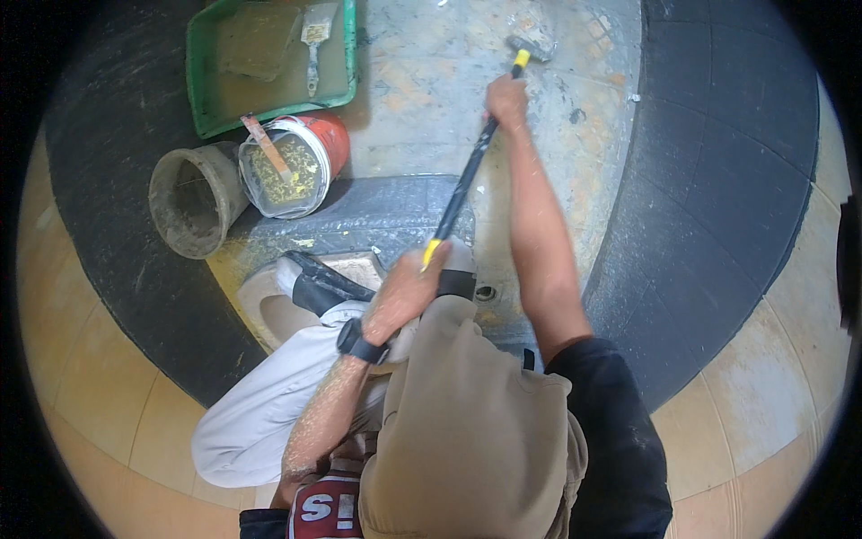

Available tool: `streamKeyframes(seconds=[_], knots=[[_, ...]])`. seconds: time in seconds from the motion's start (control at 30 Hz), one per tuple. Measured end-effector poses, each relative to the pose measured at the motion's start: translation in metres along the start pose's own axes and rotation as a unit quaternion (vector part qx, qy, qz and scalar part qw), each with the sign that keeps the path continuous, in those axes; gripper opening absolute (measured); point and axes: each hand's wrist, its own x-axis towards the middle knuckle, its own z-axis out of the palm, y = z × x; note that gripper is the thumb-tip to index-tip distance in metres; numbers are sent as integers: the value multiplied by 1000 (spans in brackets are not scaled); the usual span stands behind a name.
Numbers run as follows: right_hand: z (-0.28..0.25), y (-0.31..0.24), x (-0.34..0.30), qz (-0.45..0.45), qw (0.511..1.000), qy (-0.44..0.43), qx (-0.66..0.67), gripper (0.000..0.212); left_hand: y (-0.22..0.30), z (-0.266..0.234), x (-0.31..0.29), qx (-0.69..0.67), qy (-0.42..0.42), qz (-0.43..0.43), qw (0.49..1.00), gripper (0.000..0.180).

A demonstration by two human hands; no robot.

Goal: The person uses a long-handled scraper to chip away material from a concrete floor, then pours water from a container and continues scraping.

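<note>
Both hands grip a long-handled sledgehammer [468, 180] with a black and yellow handle. My left hand [409, 292] is wrapped round its near end, by my knee. Further up, my right hand [508, 102] closes round the handle just below the hammer head [532, 48]. The grey head is at or close to the stained tiled floor [409, 112] at the far right; whether it touches cannot be told. From my left hand the handle slants up and to the right.
At the far left, a green tub [198, 85] holds cloudy water and a brush [314, 45]. Below it stand a red and white bucket [334, 142] with a flat stick [267, 146] and a grey bucket [231, 186]. Dark raised borders [691, 180] flank the floor. A drain [486, 294] lies by my knee.
</note>
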Motion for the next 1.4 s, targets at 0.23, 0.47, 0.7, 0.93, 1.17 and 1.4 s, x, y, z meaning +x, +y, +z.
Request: streamKeyframes(seconds=[0.23,0.47,0.7,0.93,1.17,1.4], knots=[[2,-18,-61,77,993,-17,88,38,-14,-8,-19,-6,-29,-68,997,67],[4,-20,-59,88,992,-16,85,39,-24,-9,-18,-8,-9,-61,998,70],[21,4,-2,-88,982,64,-158,36,-14,-15,2,15,-11,-44,999,65],[-8,-3,46,-47,986,-98,-130,39,2,1,24,36,37,65,997,65],[20,-34,-59,99,993,4,69,40,-17,-35,-13,13,-18,-56,998,65],[-33,-6,47,-49,986,-99,-123,39,22,-9,30,63,19,66,996,67]])
